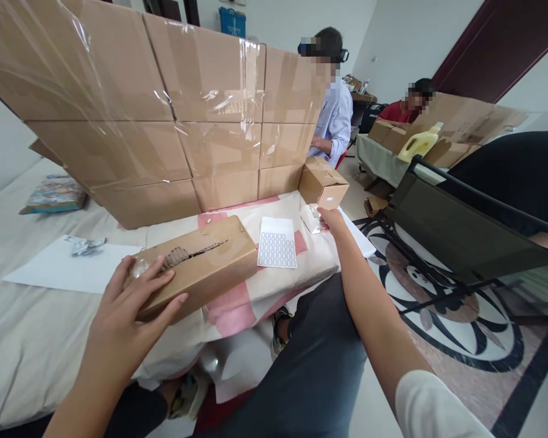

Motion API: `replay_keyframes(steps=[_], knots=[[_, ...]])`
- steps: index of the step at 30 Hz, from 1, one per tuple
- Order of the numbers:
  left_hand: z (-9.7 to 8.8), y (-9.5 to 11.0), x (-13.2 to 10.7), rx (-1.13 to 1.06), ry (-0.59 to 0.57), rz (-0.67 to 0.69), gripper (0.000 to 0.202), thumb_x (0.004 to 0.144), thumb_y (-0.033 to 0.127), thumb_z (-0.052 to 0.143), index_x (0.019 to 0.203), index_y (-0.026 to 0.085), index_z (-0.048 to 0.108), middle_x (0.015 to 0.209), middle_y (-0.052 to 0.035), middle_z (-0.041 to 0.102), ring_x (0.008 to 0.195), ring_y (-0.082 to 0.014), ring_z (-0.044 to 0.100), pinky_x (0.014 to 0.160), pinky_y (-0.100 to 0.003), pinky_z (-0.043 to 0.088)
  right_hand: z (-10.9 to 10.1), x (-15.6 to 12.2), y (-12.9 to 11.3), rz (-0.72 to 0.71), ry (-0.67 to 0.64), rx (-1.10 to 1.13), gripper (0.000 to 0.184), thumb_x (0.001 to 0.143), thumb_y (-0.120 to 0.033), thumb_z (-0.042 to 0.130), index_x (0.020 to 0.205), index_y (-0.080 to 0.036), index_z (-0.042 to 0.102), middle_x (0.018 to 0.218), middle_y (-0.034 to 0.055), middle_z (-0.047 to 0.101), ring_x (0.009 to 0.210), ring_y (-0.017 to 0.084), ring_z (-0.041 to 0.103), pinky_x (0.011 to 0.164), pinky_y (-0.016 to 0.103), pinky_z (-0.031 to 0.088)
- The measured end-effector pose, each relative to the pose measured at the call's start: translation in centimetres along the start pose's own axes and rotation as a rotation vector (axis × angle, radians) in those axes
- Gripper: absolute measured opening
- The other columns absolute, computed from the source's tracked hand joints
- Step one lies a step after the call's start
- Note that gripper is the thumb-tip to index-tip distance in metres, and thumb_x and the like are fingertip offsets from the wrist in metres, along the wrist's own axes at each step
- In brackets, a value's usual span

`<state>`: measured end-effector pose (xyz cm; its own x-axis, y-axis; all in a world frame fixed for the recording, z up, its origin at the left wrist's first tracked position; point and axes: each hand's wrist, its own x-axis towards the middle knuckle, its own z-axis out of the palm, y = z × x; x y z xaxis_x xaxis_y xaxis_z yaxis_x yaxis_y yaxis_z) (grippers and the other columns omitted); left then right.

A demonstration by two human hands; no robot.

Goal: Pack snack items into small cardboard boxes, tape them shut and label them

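My left hand [134, 304] rests over the left end of a long cardboard box [219, 267], gripping it with fingers spread on the top and the thumb on the near side. The top of this box has a ragged torn slit, and a bit of clear plastic [140, 267] shows by my fingers. Farther right, my right hand [331, 220] is closed on a small clear-and-white packet [313, 220] above the cloth; its exact kind I cannot make out. Between the hands lies a white sheet of small printed labels [277, 243].
Taped cardboard boxes [219, 97] form a wall behind the cloth-covered surface [237, 304]. A smaller box [323, 182] stands at its right end. White paper [68, 264] with a crumpled scrap lies left. Two people sit beyond; a folding chair [442, 243] is at right.
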<state>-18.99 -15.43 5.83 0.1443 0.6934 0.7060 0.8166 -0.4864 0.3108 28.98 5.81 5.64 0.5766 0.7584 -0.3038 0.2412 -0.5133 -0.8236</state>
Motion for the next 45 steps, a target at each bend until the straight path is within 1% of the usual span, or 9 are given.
replay_keyframes(steps=[6,14,17,19,21,26,32,39,45], knots=[[-0.1,0.1,-0.1,0.007,0.004,-0.001,0.031,0.092,0.036,0.069,0.12,0.023,0.068,0.143,-0.0113,0.065,0.15,-0.035,0.043,0.123,-0.059,0.039,-0.4,-1.1,0.0,-0.011,-0.037,0.111,0.033,0.1,-0.035,0.066,0.126,-0.016,0.063,0.117,0.0079,0.067,0.093,0.018,0.069,0.078,0.036,0.062],[-0.1,0.4,0.0,0.024,0.005,0.004,0.029,0.093,0.034,0.069,0.119,0.023,0.067,0.141,-0.0132,0.067,0.149,-0.0346,0.044,0.121,-0.06,0.041,-1.7,-2.7,0.5,0.044,-0.101,0.3,0.019,0.1,-0.028,0.066,0.113,-0.013,0.065,0.098,0.0026,0.069,0.076,0.012,0.067,0.066,0.027,0.06],[-0.1,0.5,0.2,0.024,0.016,0.037,0.028,0.093,0.033,0.069,0.117,0.02,0.067,0.138,-0.0152,0.068,0.149,-0.035,0.044,0.122,-0.059,0.04,-2.6,-2.8,0.8,0.058,-0.123,0.332,0.004,0.097,-0.013,0.065,0.1,-0.012,0.063,0.084,0.0014,0.069,0.07,0.013,0.07,0.061,0.026,0.059],[-0.1,0.4,0.3,0.022,0.012,0.066,0.028,0.093,0.033,0.069,0.117,0.018,0.068,0.138,-0.0165,0.068,0.149,-0.036,0.044,0.123,-0.058,0.039,-3.2,-2.8,1.0,0.057,-0.148,0.348,0.011,0.091,-0.003,0.064,0.091,-0.014,0.06,0.079,0.0028,0.071,0.068,0.017,0.073,0.058,0.026,0.059],[-0.1,0.3,0.3,0.028,0.011,0.084,0.029,0.092,0.032,0.07,0.117,0.016,0.068,0.138,-0.0165,0.068,0.148,-0.0363,0.045,0.124,-0.057,0.039,-3.7,-2.9,1.2,0.054,-0.175,0.364,0.018,0.087,0.001,0.064,0.087,-0.016,0.056,0.08,0.005,0.074,0.068,0.02,0.075,0.057,0.027,0.059],[-0.2,0.2,0.2,0.025,0.017,0.075,0.032,0.092,0.033,0.071,0.121,0.02,0.068,0.14,-0.0119,0.067,0.148,-0.035,0.046,0.123,-0.057,0.04,-3.9,-3.4,1.4,0.038,-0.165,0.413,0.026,0.083,0.003,0.062,0.085,-0.019,0.05,0.081,0.0035,0.074,0.068,0.023,0.077,0.057,0.03,0.06],[-0.2,0.1,0.2,0.02,-0.001,0.075,0.032,0.092,0.032,0.07,0.121,0.018,0.067,0.138,-0.0154,0.068,0.148,-0.0358,0.045,0.122,-0.059,0.04,-3.5,-4.4,1.8,0.009,-0.117,0.476,0.034,0.083,0.004,0.06,0.076,-0.022,0.039,0.078,0.0011,0.069,0.069,0.021,0.077,0.062,0.03,0.063],[-0.2,0.2,0.1,0.011,0.0,0.06,0.034,0.093,0.033,0.069,0.124,0.02,0.066,0.138,-0.015,0.068,0.148,-0.0347,0.045,0.121,-0.061,0.04,-2.8,-4.3,2.7,0.039,-0.103,0.498,0.035,0.081,0.007,0.058,0.076,-0.022,0.038,0.085,0.0057,0.074,0.076,0.018,0.077,0.07,0.028,0.064],[-0.2,0.5,0.1,0.014,0.003,0.062,0.032,0.094,0.033,0.069,0.121,0.015,0.068,0.135,-0.0194,0.069,0.15,-0.0355,0.042,0.122,-0.061,0.038,-2.4,-4.3,3.0,0.065,-0.102,0.507,0.033,0.079,0.01,0.053,0.077,-0.022,0.042,0.081,0.0075,0.076,0.081,0.016,0.077,0.075,0.025,0.064]])
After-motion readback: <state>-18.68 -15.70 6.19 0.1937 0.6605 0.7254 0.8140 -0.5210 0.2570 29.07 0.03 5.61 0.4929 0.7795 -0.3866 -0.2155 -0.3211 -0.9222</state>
